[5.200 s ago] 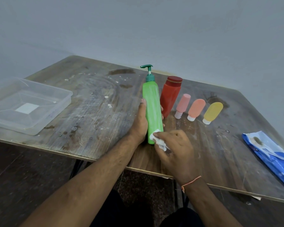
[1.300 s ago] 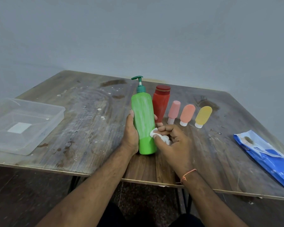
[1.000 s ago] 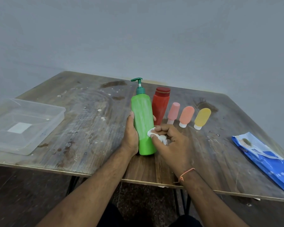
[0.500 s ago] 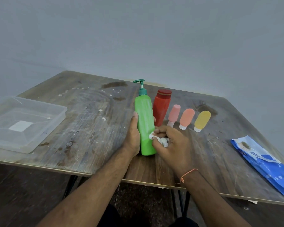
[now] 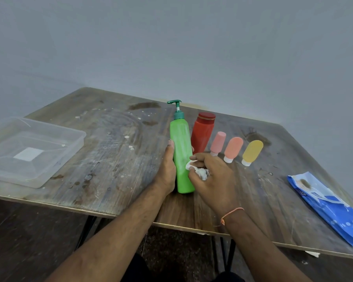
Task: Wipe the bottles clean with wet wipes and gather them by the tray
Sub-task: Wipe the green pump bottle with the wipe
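The left hand (image 5: 167, 169) hides the green pump bottle's (image 5: 181, 151) side toward nine o'clock, the right hand (image 5: 214, 180) covers most of the crumpled wet wipe (image 5: 200, 171), the clear tray (image 5: 29, 169) runs off the left edge, and the blue wipes pack's (image 5: 330, 210) print is too blurred to read.

Green pump bottle (image 5: 181, 157), red bottle (image 5: 202, 133), blue wipes pack (image 5: 332, 212), clear tray (image 5: 29, 151).

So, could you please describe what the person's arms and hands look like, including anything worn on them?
Both forearms are bare with no sleeves in view, and neither the left hand nor the right hand wears a glove. The only thing worn is a thin orange thread bracelet tied around the right wrist, with a short loose end hanging off. I can see no rings or watch.
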A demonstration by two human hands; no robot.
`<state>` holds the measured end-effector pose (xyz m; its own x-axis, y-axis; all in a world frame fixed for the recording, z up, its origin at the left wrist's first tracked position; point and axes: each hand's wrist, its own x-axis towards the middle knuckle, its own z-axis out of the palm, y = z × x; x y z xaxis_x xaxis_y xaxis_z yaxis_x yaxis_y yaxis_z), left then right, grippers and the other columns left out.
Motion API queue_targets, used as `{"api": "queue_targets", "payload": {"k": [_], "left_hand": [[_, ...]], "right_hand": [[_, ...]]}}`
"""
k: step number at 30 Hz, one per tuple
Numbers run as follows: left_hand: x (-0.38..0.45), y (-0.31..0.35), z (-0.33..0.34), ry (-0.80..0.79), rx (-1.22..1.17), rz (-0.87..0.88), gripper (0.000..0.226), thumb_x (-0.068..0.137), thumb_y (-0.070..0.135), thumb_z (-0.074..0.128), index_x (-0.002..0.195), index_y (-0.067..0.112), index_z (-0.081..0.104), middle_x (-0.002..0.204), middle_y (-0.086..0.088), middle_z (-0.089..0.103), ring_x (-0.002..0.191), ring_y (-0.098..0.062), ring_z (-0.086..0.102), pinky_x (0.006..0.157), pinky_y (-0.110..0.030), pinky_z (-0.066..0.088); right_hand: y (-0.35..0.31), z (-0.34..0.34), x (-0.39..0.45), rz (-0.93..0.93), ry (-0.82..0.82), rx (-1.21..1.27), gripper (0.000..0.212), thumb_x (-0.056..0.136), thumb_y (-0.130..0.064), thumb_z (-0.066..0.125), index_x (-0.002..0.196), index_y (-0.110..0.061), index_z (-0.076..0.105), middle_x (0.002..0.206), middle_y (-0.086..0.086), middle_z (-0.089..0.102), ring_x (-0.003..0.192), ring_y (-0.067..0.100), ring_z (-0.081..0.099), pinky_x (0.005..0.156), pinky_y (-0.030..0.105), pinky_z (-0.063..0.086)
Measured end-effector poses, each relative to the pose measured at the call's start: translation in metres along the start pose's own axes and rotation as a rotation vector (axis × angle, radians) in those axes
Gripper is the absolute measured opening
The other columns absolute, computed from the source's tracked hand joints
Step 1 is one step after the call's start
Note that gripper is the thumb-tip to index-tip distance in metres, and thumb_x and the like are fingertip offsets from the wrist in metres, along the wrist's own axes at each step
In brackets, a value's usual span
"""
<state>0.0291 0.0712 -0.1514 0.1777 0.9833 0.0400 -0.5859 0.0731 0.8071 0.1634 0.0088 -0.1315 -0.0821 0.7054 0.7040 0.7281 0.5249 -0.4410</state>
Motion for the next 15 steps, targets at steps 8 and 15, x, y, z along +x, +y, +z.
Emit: {"api": "queue_targets", "payload": {"k": [8,15], "left_hand": [[-0.001,0.001,0.000,0.028,-0.003,-0.003,0.072,0.108,0.063,0.027,0.107,0.008,0.073,0.095,-0.009,0.077,0.089,-0.021,0.072,0.086,-0.038,0.058],[-0.004,0.004,0.001,0.028,-0.028,-0.020,0.067,0.109,0.057,0.026,0.111,0.007,0.070,0.092,-0.008,0.078,0.087,-0.019,0.075,0.078,-0.032,0.062]], "right_hand": [[-0.006,0.000,-0.004,-0.086,-0.120,-0.065,0.036,0.086,-0.017,0.081,0.118,-0.030,0.072,0.099,-0.017,0.071,0.096,0.009,0.063,0.084,0.025,0.050],[-0.014,0.008,0.005,-0.054,-0.090,-0.015,0.041,0.085,-0.015,0.081,0.123,-0.028,0.072,0.100,-0.018,0.072,0.093,0.012,0.063,0.082,0.029,0.052]]}}
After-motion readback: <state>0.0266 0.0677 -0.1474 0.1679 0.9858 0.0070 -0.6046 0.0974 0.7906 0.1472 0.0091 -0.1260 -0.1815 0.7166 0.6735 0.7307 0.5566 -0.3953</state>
